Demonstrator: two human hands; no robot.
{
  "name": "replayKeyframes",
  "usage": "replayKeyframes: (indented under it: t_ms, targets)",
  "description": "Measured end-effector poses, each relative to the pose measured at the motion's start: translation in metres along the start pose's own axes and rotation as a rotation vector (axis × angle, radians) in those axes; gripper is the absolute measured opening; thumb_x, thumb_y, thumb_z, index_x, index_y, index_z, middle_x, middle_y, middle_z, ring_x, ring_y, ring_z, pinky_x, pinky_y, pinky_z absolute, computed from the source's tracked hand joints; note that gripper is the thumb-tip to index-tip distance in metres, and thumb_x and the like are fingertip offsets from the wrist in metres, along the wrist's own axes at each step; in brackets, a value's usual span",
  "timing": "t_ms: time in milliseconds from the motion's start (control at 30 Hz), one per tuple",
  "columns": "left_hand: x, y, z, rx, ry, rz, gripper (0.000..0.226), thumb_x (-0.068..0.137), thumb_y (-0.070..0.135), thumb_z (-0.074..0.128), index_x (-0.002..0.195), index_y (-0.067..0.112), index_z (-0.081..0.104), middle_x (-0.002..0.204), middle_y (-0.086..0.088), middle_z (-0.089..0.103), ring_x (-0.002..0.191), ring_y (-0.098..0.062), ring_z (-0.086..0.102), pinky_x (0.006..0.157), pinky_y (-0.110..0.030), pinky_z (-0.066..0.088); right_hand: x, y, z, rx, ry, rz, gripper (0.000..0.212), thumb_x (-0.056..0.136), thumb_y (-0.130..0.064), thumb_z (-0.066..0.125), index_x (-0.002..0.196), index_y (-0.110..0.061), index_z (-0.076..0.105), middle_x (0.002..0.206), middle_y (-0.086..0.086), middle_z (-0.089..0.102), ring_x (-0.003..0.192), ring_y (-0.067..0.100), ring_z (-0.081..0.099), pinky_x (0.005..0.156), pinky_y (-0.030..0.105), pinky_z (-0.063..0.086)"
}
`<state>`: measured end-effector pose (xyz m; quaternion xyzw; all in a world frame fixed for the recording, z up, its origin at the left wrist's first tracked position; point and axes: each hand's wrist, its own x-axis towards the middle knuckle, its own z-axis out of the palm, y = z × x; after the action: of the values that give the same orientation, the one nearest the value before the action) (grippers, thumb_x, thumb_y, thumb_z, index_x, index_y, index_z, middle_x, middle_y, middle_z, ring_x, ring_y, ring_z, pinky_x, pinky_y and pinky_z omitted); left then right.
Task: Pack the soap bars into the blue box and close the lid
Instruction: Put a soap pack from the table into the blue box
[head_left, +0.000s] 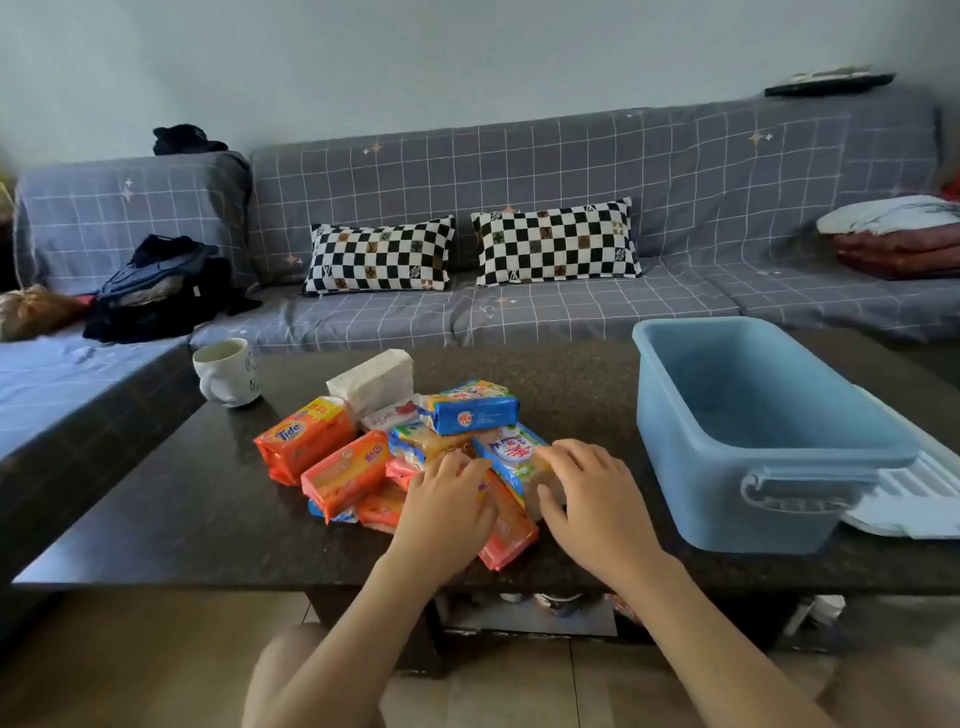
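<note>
- Your left hand (447, 501) rests on the soap bar pile (332, 467), fingers relaxed.
- Your right hand (589, 499) covers a blue-and-white soap bar (511, 457); you cannot tell if it grips.
- The blue box (727, 499) stands open at the pile's 3 o'clock.

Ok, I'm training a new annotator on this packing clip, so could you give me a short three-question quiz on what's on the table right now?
1. True or false: the blue box is already full.
2. Where is the lid? A) on the box; B) lying on the table beside the box; C) held in a hand.
3. Fill in: the left hand and right hand both touch the pile of ____.
Key: 1 false, it is empty; 2 B; 3 soap bars.
</note>
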<state>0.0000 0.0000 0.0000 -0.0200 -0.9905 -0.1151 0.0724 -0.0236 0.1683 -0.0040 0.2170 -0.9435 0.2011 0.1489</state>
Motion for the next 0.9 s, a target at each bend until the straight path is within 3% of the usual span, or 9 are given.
replayKeyframes:
  t_ms: [133, 333, 467, 600, 733, 900]
  targets:
    - [0.008, -0.012, 0.008, -0.036, 0.037, -0.066, 0.047, 0.097, 0.039, 0.037, 0.142, 0.029, 0.035, 0.15, 0.004, 0.032, 0.141, -0.017, 0.026, 0.113, -0.038, 0.025, 0.007, 0.001, 0.023, 0.056, -0.036, 0.027, 0.047, 0.092, -0.04, 0.048, 0.137, -0.026, 0.041, 0.139, -0.005, 0.044, 0.125, 0.009, 0.042, 0.1, 0.023, 0.038]
    - [0.041, -0.027, 0.007, -0.038, 0.225, -0.097, 0.035, 0.096, 0.039, 0.04, 0.127, 0.026, 0.051, 0.133, 0.003, 0.045, 0.128, -0.016, 0.037, 0.106, -0.03, 0.028, 0.037, 0.003, 0.045, 0.077, -0.058, 0.178, 0.057, 0.089, -0.046, 0.049, 0.141, -0.029, 0.033, 0.147, -0.002, 0.033, 0.133, 0.014, 0.032, 0.103, 0.028, 0.038]
    - [0.06, -0.034, 0.016, -0.013, 0.316, -0.076, 0.034, 0.091, 0.036, 0.049, 0.118, 0.019, 0.059, 0.124, -0.005, 0.052, 0.116, -0.025, 0.049, 0.097, -0.039, 0.038, 0.051, 0.005, 0.056, 0.176, -0.132, 0.275, 0.062, 0.085, -0.052, 0.053, 0.14, -0.031, 0.033, 0.149, -0.003, 0.029, 0.134, 0.015, 0.032, 0.104, 0.03, 0.038]
    - [0.066, -0.034, 0.03, -0.004, 0.316, -0.043, 0.043, 0.086, 0.041, 0.04, 0.117, 0.02, 0.062, 0.126, -0.006, 0.055, 0.115, -0.028, 0.054, 0.094, -0.048, 0.044, 0.055, 0.009, 0.062, 0.293, -0.119, 0.297, 0.062, 0.081, -0.046, 0.063, 0.137, -0.031, 0.04, 0.143, -0.003, 0.039, 0.129, 0.013, 0.041, 0.1, 0.03, 0.042]
    - [0.067, -0.035, 0.041, -0.019, 0.3, -0.02, 0.043, 0.085, 0.041, 0.044, 0.12, 0.024, 0.063, 0.132, -0.002, 0.053, 0.121, -0.02, 0.038, 0.1, -0.05, 0.038, 0.055, 0.011, 0.061, 0.348, -0.089, 0.315, 0.061, 0.079, -0.038, 0.069, 0.135, -0.026, 0.046, 0.133, -0.002, 0.05, 0.118, 0.012, 0.051, 0.094, 0.025, 0.045]
    - [0.066, -0.03, 0.043, -0.038, 0.291, 0.01, 0.04, 0.087, 0.042, 0.04, 0.113, 0.029, 0.067, 0.121, 0.003, 0.061, 0.114, -0.021, 0.055, 0.105, -0.039, 0.023, 0.055, 0.018, 0.051, 0.385, -0.129, 0.335, 0.065, 0.076, -0.036, 0.072, 0.136, -0.024, 0.047, 0.133, -0.001, 0.05, 0.116, 0.012, 0.053, 0.092, 0.024, 0.045]
